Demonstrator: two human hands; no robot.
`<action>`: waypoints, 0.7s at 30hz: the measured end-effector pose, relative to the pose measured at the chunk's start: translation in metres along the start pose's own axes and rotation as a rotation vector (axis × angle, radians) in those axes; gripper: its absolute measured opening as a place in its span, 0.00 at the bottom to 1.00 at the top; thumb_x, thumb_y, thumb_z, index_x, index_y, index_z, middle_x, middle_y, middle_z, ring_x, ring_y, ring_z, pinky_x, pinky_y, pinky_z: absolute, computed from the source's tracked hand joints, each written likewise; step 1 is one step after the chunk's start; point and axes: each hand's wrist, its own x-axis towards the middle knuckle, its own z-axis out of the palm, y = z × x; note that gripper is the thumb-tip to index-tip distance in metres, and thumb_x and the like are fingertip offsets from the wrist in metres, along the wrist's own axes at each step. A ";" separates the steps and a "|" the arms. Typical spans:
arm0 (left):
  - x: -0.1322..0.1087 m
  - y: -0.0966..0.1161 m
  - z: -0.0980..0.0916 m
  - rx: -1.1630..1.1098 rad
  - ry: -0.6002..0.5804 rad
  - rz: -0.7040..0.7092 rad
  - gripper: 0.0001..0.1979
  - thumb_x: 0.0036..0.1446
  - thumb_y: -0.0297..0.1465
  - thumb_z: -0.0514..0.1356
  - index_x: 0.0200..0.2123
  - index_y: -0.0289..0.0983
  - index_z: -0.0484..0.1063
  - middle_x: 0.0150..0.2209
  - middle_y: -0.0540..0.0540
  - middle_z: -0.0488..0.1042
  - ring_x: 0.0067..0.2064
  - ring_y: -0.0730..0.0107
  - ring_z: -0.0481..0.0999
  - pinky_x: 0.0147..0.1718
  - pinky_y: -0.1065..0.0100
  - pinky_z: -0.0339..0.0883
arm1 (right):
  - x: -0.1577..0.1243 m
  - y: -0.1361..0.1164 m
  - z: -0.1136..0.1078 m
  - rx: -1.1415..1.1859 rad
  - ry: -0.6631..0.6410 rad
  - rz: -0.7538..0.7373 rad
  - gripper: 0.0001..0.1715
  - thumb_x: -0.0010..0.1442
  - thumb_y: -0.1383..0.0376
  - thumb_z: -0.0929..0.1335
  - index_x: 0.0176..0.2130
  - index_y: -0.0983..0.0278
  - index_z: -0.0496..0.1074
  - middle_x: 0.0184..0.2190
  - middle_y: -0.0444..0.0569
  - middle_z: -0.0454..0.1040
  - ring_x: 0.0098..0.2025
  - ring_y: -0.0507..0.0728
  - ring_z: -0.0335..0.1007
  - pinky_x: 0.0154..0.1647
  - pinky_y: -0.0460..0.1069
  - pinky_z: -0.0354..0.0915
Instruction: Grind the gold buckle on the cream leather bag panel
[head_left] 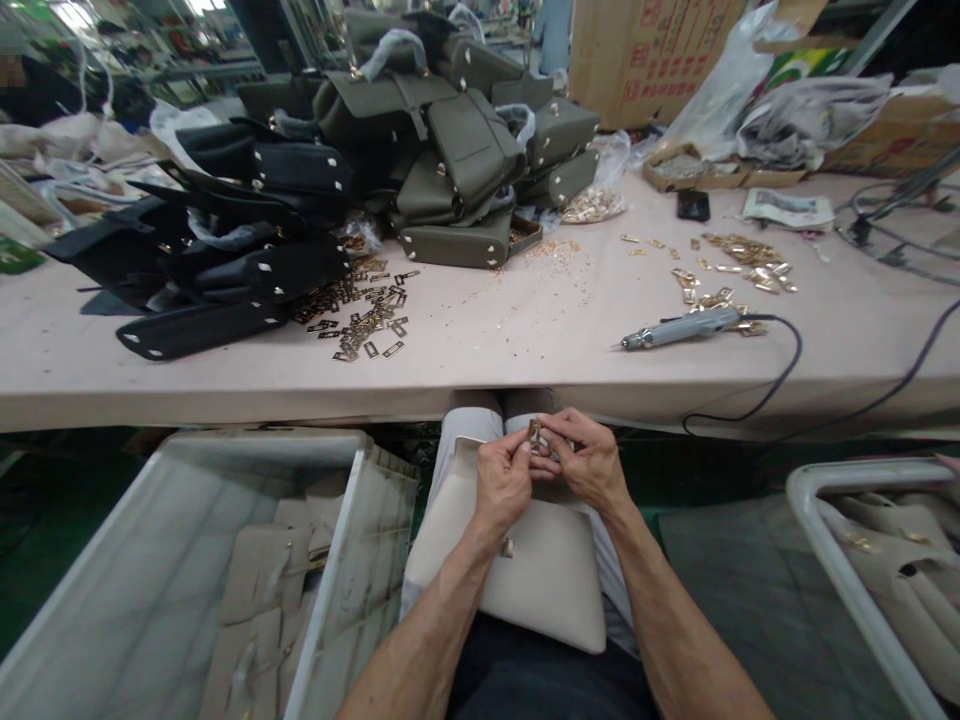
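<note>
Above my lap, both hands meet at a small gold metal bag fitting (535, 432). My left hand (504, 485) pinches it between thumb and fingers. From the other side, my right hand (589, 462) closes on it too, its fingertips partly hiding the piece. A cream bag (547, 575) lies flat across my knees beneath my forearms. On its surface sits a small metal piece (508, 547), near my left wrist.
An electric screwdriver (679, 328) and gold fittings (742, 250) lie on the table (480, 340). Rectangular frames (367, 320) lie near black bags (225, 270) and olive bags (465, 150). White bins hold beige bags left (259, 570) and right (900, 560). A black phone (693, 205) rests farther back.
</note>
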 end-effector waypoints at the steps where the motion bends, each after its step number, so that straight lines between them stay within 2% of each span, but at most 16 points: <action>1: 0.000 0.000 0.001 0.001 0.007 0.004 0.20 0.61 0.36 0.63 0.52 0.28 0.78 0.35 0.40 0.81 0.29 0.60 0.84 0.27 0.67 0.82 | 0.000 0.000 0.000 -0.004 0.005 -0.009 0.13 0.66 0.64 0.69 0.47 0.59 0.82 0.36 0.49 0.76 0.36 0.56 0.74 0.37 0.50 0.71; 6: -0.002 0.001 0.005 -0.007 0.050 0.016 0.21 0.60 0.35 0.63 0.52 0.26 0.78 0.31 0.41 0.81 0.28 0.59 0.84 0.28 0.64 0.83 | 0.000 0.001 0.001 -0.020 0.018 -0.036 0.12 0.66 0.65 0.69 0.47 0.59 0.82 0.37 0.51 0.77 0.37 0.57 0.75 0.37 0.51 0.72; 14: -0.002 -0.004 0.006 -0.027 0.084 0.022 0.22 0.59 0.35 0.64 0.51 0.26 0.78 0.29 0.42 0.81 0.28 0.58 0.84 0.28 0.64 0.82 | 0.001 0.003 0.000 -0.084 0.028 -0.149 0.11 0.66 0.68 0.69 0.45 0.60 0.81 0.37 0.50 0.78 0.38 0.57 0.75 0.39 0.52 0.71; 21: -0.002 -0.005 0.008 -0.061 0.114 0.040 0.19 0.57 0.34 0.65 0.47 0.26 0.79 0.30 0.42 0.82 0.27 0.60 0.83 0.27 0.66 0.81 | 0.001 0.007 0.000 -0.116 0.035 -0.223 0.11 0.66 0.69 0.69 0.44 0.60 0.81 0.36 0.50 0.78 0.36 0.58 0.75 0.37 0.52 0.71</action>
